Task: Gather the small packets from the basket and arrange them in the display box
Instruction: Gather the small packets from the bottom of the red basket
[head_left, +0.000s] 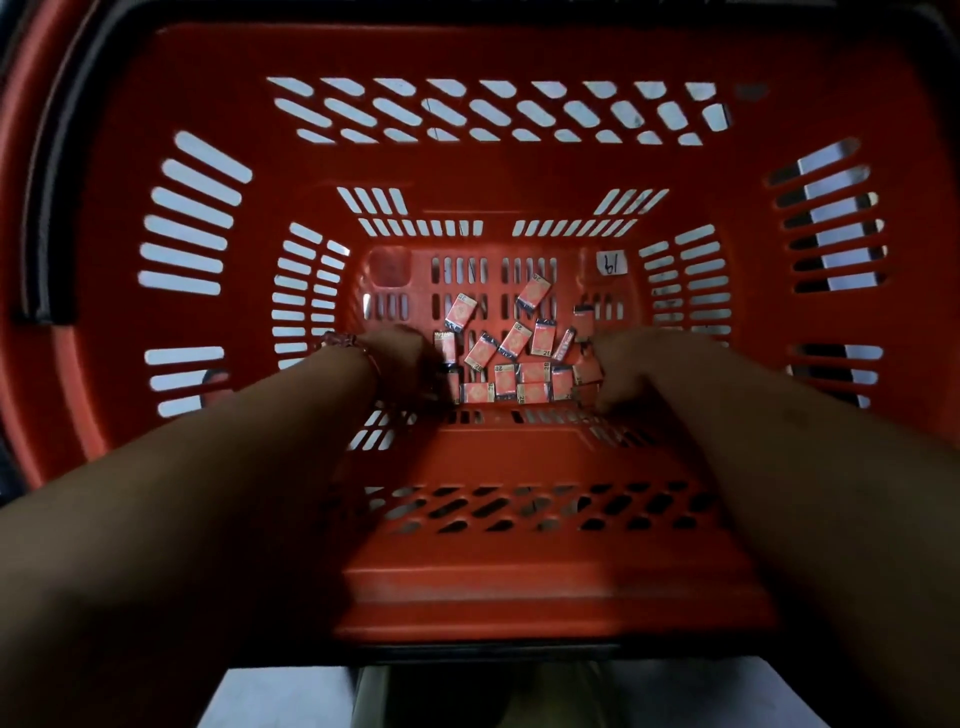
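Observation:
Several small red-and-white packets (514, 358) lie scattered and partly lined up on the floor of a deep red plastic basket (498, 171). Both my arms reach down into it. My left hand (410, 364), with a bracelet at the wrist, rests at the left edge of the packet pile, its fingers bent down against the packets. My right hand (631, 371) lies at the right edge of the pile, fingers curled toward the packets. Both hands are dark and blurred, so their hold is unclear. No display box is in view.
The basket's slotted walls (192, 234) rise on all sides and its near rim (519, 587) lies under my forearms. A black handle (47, 182) hangs along the left rim. A small white label (612, 263) is stuck at the floor's far right corner.

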